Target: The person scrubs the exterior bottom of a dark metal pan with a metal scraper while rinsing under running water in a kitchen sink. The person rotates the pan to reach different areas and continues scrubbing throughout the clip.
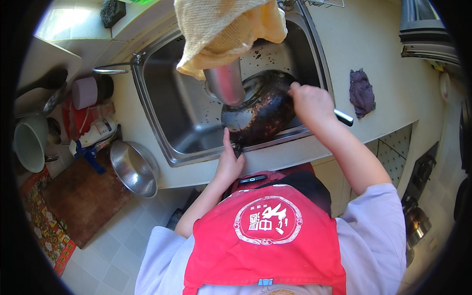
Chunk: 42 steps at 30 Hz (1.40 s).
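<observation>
A blackened metal pan (263, 107) is tilted over the near side of the stainless-steel sink (173, 134), its scorched, worn underside in view. My left hand (230, 158) grips a short dark handle at the pan's lower left edge, with one finger pointing up along the rim. At the pan's right edge my right hand (313, 101) is closed around a tool whose handle (343, 117) sticks out behind the fist; its working end is hidden. Dark flakes lie on the sink bottom. A yellow mesh cloth (228, 33) hangs over the metal faucet (226, 83) and hides its upper part.
A crumpled purple cloth (361, 93) lies on the counter to the right. Left of the sink stand a steel bowl (134, 169), a brown cutting board (86, 199), a pale green container (31, 143) and a white bottle (97, 132). A dark sponge (112, 13) rests on the back ledge.
</observation>
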Each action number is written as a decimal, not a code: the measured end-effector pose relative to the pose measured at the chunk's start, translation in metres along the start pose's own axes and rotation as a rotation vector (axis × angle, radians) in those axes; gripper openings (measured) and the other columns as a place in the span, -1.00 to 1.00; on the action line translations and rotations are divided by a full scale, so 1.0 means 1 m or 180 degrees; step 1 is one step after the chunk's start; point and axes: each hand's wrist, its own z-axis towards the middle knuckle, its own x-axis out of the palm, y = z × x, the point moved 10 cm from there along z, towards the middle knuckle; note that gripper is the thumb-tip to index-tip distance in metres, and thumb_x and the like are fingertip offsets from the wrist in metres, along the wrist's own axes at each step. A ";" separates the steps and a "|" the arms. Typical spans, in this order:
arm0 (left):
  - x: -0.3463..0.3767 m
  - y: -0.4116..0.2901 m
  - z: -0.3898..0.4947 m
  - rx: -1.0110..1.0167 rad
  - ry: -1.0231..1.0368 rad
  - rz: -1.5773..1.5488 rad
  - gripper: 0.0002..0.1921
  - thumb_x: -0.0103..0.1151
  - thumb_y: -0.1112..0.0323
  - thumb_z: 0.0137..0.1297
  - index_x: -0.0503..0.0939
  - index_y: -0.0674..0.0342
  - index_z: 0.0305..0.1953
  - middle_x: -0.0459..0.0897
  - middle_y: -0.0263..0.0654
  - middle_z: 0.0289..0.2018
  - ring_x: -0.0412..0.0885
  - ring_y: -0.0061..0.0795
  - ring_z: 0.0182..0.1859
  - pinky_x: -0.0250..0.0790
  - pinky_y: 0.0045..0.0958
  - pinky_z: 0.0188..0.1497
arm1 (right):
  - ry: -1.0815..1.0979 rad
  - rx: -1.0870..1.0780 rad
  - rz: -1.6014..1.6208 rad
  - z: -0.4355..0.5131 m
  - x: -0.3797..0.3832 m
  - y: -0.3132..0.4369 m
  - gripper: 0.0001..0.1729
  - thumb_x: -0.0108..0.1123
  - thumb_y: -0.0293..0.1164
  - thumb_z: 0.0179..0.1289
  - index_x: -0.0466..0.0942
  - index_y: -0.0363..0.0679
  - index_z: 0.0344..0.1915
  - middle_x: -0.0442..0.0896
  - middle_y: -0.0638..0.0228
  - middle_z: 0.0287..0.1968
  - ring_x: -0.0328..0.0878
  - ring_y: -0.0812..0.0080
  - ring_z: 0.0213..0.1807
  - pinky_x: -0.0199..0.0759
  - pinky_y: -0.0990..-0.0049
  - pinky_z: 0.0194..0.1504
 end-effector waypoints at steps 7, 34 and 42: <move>0.003 0.004 0.001 0.0022 -0.0022 0.0028 -0.03 0.03 0.56 0.17 -0.40 0.14 0.46 0.58 0.20 -0.05 0.61 0.06 0.00 0.41 -0.22 0.06 | 0.0044 -0.0436 0.0359 -0.028 0.002 0.032 -0.96 0.13 -0.42 0.19 0.49 -0.13 -0.38 0.62 0.23 -0.56 0.67 0.20 -0.49 0.54 0.32 -0.49; 0.002 -0.008 -0.001 0.0054 -0.0067 -0.0032 -0.05 0.03 0.54 0.15 -0.37 0.24 0.45 0.56 0.34 -0.09 0.57 0.28 -0.04 0.40 -0.09 0.06 | -0.0305 -0.0587 0.0144 -0.041 0.005 0.060 -0.96 0.14 -0.42 0.13 0.46 -0.09 -0.40 0.60 0.30 -0.55 0.67 0.31 -0.51 0.53 0.39 -0.52; -0.002 0.011 0.004 -0.0014 -0.0023 -0.0148 -0.05 0.04 0.51 0.17 -0.36 0.17 0.46 0.59 0.27 -0.08 0.61 0.22 -0.08 0.42 -0.12 0.03 | -0.0117 -0.0574 0.0478 -0.040 0.008 0.052 -0.97 0.11 -0.41 0.19 0.47 -0.10 -0.36 0.62 0.23 -0.55 0.68 0.20 -0.49 0.55 0.28 -0.48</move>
